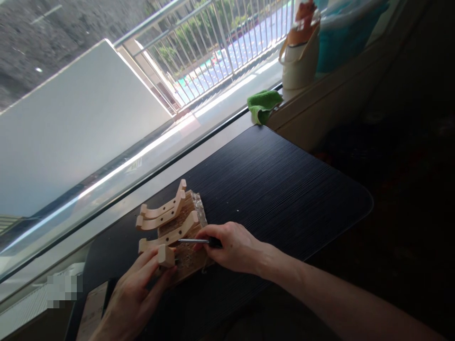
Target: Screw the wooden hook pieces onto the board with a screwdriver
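Note:
My right hand [231,244] is closed around the black handle of a screwdriver [194,241]; its thin metal shaft points left, over the wooden board [186,265]. Between the fingertips of my left hand [137,289] is a small pale wooden block [166,256], at the board's left side. Several curved pale wooden pieces with dark holes stand about the board, among them a front one [174,234] near the screwdriver tip and a pair behind it [165,213]. Wood crumbs lie on the board. Whether the tip touches wood, I cannot tell.
The work rests on a black table [277,184] beside a window sill. A green cloth [265,104] hangs at the table's far corner. A white container [300,66] and a teal basin [343,38] stand on the sill. A flat, light-faced object [93,305] lies left of my left hand.

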Motion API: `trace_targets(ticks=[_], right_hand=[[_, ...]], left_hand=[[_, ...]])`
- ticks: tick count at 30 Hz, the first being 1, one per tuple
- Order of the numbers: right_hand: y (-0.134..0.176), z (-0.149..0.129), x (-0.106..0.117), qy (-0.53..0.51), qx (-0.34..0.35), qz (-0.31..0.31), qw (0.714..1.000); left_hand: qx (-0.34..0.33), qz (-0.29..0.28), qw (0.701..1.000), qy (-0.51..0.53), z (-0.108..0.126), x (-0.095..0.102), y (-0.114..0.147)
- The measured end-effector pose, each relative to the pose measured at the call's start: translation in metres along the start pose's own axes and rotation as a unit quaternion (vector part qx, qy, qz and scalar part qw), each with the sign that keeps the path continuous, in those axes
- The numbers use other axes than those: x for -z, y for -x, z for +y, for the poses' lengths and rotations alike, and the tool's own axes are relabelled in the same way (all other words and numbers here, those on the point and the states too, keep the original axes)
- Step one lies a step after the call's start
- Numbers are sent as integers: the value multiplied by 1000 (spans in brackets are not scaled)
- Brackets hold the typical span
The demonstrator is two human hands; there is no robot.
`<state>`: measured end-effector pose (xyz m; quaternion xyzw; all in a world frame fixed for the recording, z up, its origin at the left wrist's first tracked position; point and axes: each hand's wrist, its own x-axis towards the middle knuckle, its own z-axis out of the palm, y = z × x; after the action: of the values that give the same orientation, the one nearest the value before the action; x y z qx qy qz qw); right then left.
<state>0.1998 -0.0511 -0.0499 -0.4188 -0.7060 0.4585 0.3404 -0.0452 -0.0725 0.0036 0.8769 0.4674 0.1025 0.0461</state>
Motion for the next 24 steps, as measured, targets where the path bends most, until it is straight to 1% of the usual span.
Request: trace_targets(ticks=[4, 10, 19, 24], right_hand=[[0, -1, 1, -2, -3, 1, 1000], [0, -2, 1, -1, -6, -1, 1000], [1, -1, 0, -6, -5, 0, 1000], [1, -2, 1, -8, -4, -1, 1000]], left_hand=[[11, 21, 1000, 9, -4, -4, 5], [15, 35, 999, 17, -9, -9, 10], [2, 55, 998, 20, -7, -9, 10], [6, 66, 998, 10, -6, -9, 11]])
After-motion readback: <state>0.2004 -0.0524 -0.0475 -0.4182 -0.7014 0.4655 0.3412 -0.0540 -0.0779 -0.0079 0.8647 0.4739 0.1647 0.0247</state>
